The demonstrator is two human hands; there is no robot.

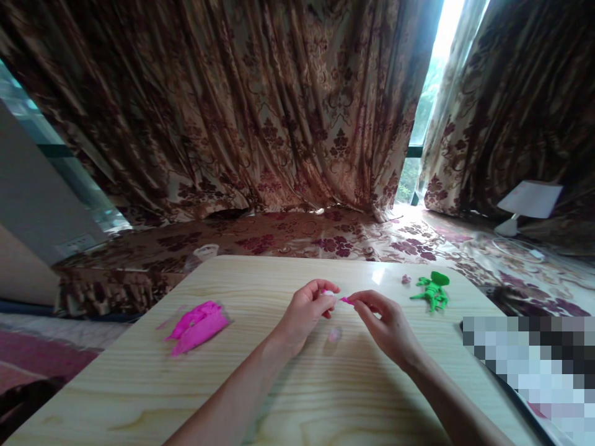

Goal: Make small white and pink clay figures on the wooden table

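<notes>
On the left part of the bench (pixel 260 279), a crumpled bright pink bundle (pixel 198 325) is laid, well apart from the hands. Past the far left corner, a clear tub (pixel 205 252) is seen, partly hidden by the bench edge. Near the middle, a small white and pink piece (pixel 328 293) is grasped above the bench by the curled fingers of the left hand (pixel 302 313). Below it, a small pale lump (pixel 333 336) is left lying on the wood between the two forearms. Just right of the piece, a pink scrap (pixel 346 300) is pinched by the fingers of the right hand (pixel 383 325); whether it is joined to the white and pink piece cannot be told. Farther right, a tiny dull pink lump (pixel 406 279) is placed near the far edge, just beside a green figure (pixel 434 292) with thin limbs and a broad, rounded top. Beyond the bench, a white lamp (pixel 530 201) is set on a flowered cloth (pixel 413 248).
</notes>
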